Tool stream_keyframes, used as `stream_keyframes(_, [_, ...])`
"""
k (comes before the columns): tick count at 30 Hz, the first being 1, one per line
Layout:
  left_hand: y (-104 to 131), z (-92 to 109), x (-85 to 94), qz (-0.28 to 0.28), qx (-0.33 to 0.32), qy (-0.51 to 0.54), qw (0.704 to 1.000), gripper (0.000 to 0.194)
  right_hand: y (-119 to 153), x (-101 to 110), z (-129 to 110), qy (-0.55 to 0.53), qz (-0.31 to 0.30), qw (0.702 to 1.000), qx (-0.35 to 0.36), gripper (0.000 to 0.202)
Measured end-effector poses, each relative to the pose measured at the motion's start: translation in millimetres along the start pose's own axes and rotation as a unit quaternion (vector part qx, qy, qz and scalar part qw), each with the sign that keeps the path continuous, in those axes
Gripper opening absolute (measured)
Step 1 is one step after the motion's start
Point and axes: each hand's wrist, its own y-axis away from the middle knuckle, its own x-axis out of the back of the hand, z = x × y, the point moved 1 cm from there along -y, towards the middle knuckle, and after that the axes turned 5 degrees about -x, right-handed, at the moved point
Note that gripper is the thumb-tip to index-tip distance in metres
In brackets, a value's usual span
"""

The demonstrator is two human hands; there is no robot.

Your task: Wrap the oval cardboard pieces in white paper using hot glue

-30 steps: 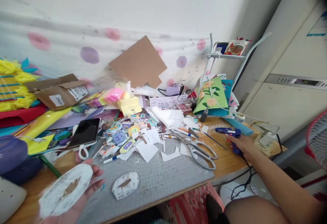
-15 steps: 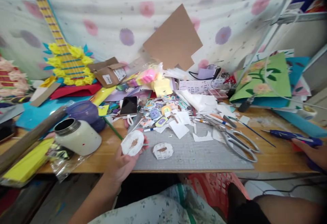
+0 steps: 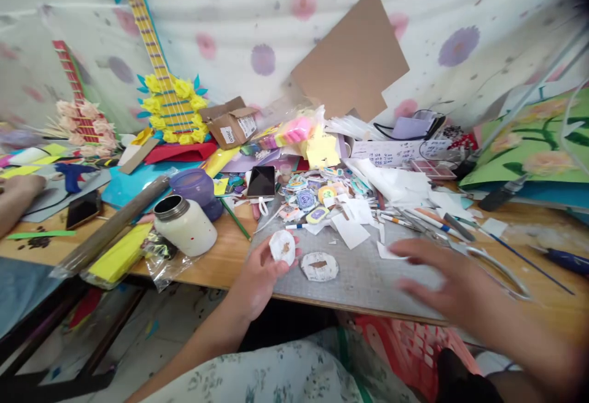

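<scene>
The right hand (image 3: 442, 274) has left the blue glue gun (image 3: 568, 260), now open and blurry, lower right. The left hand (image 3: 257, 274) pinches 1 white disc (image 3: 282, 246).

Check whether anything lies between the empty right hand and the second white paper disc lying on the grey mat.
Nothing visible does. The right hand hovers open over the grey cutting mat, and only bare mat separates it from the round white paper disc. White paper scraps and scissors lie off that line.
</scene>
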Motion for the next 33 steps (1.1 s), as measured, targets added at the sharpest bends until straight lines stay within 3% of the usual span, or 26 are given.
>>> stream_keyframes(2, [3,0,-5.3,0.026,0.012,0.012,1.000,0.047,-15,-35,-37,0.001,-0.115,0.992,0.051,0.051])
stream_keyframes(3, [4,0,-7.5,0.037,0.014,0.016,0.999,0.045,-22,-50,-51,-0.002,-0.144,0.988,0.059,0.059])
stream_keyframes(7, [9,-1,-13.4,0.053,0.014,0.014,0.998,0.050,-43,-83,-70,-0.016,-0.143,0.987,0.065,0.058])
stream_keyframes(12, [8,-5,-15.0,0.040,0.007,0.011,0.999,0.049,-47,-90,-64,-0.056,-0.122,0.989,0.055,0.043])
stream_keyframes(20, [10,-11,-22.2,0.033,-0.003,0.039,0.999,0.045,-40,-100,-66,-0.146,-0.064,0.987,-0.005,0.042])
stream_keyframes(33, [5,-11,-31.6,0.011,-0.060,0.096,0.994,0.047,-35,-96,-65,-0.275,-0.061,0.956,-0.086,0.041])
